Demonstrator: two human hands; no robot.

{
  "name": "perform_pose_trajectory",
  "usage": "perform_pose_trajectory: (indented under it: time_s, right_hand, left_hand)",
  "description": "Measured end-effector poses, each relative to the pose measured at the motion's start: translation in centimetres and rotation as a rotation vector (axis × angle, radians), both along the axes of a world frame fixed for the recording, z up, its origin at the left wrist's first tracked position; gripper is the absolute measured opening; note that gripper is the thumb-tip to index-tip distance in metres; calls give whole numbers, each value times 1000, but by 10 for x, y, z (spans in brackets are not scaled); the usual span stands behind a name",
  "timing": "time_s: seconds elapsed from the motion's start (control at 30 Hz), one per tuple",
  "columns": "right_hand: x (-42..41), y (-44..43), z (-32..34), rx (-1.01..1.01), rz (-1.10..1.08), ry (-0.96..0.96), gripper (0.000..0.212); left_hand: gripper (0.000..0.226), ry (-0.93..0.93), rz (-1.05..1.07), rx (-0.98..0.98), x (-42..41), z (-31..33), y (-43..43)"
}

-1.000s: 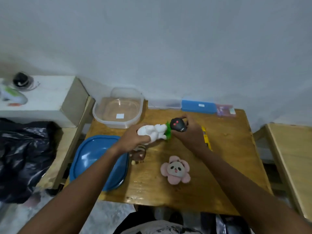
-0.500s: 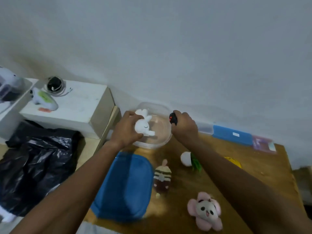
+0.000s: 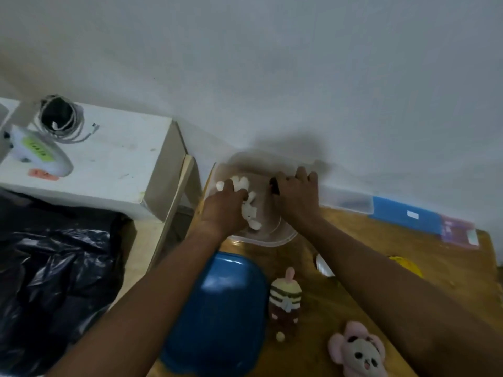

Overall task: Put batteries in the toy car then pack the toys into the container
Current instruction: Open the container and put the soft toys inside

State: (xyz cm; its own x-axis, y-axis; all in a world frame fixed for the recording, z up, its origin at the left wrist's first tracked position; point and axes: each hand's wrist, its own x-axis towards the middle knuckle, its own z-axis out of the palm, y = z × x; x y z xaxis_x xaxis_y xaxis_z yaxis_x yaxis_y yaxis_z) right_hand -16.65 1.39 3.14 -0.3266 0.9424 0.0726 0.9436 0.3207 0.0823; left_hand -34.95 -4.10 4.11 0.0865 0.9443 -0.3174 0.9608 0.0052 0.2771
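Observation:
Both hands are down inside the clear plastic container [image 3: 288, 236] at the table's back left. My left hand [image 3: 224, 210] grips a white rabbit toy [image 3: 249, 210] low in the container. My right hand [image 3: 298, 195] is closed around a small black toy [image 3: 274, 185], only a sliver of which shows. On the table in front lie a striped brown plush [image 3: 285, 297], a pink flower panda plush [image 3: 359, 349] and a white toy [image 3: 324, 266] mostly hidden behind my right forearm. A yellow toy [image 3: 405, 265] lies to the right.
The blue lid [image 3: 220, 314] lies on the wooden table [image 3: 449, 257] at the front left. A clear box [image 3: 348, 201], a blue box [image 3: 408, 214] and a purple packet [image 3: 460, 235] line the wall. A white block [image 3: 114, 159] and black bag [image 3: 51, 268] are left.
Both hands carried the white rabbit and the black toy from the table's middle up over the container and have now lowered into it. The camera has swung left.

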Motion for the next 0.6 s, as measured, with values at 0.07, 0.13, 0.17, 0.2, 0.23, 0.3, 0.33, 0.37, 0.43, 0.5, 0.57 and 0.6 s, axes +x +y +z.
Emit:
perform_pose_trajectory:
  time_s: [0.07,0.13,0.17,0.2,0.23,0.3,0.33,0.37,0.43,0.5,0.57,0.6]
  right_hand:
    - [1,-2,0,-12,10,10,15]
    - [6,-6,5,-13,15,8,23]
    - [10,-9,8,-5,9,26,27]
    - [16,-13,12,7,1,56,29]
    - [23,-19,16,19,-8,94,30]
    - [41,-35,25,29,-37,198,31]
    - [52,-46,29,23,-61,256,32]
    - [64,-58,32,24,-85,303,35]
    - [93,-86,36,37,-123,341,41]
    - [122,-114,34,-8,-152,353,47]
    - [149,-142,31,-65,-167,384,47]
    - [160,-155,29,-82,-167,403,45]
  left_hand:
    - [68,18,10,-12,2,3,0]
    - [67,79,7,12,6,8,-2]
    - [65,112,7,39,10,12,-5]
    - [62,137,11,75,14,16,-9]
    - [58,144,18,120,19,20,-13]
    - [48,71,52,222,32,27,-26]
    - [44,10,69,271,41,30,-33]
    - [40,-43,75,322,51,33,-43]
    - [33,-117,67,416,75,35,-66]
    - [32,-160,46,449,99,32,-92]
    - [38,-150,27,420,122,24,-120]
    - [41,-129,28,388,132,20,-134]
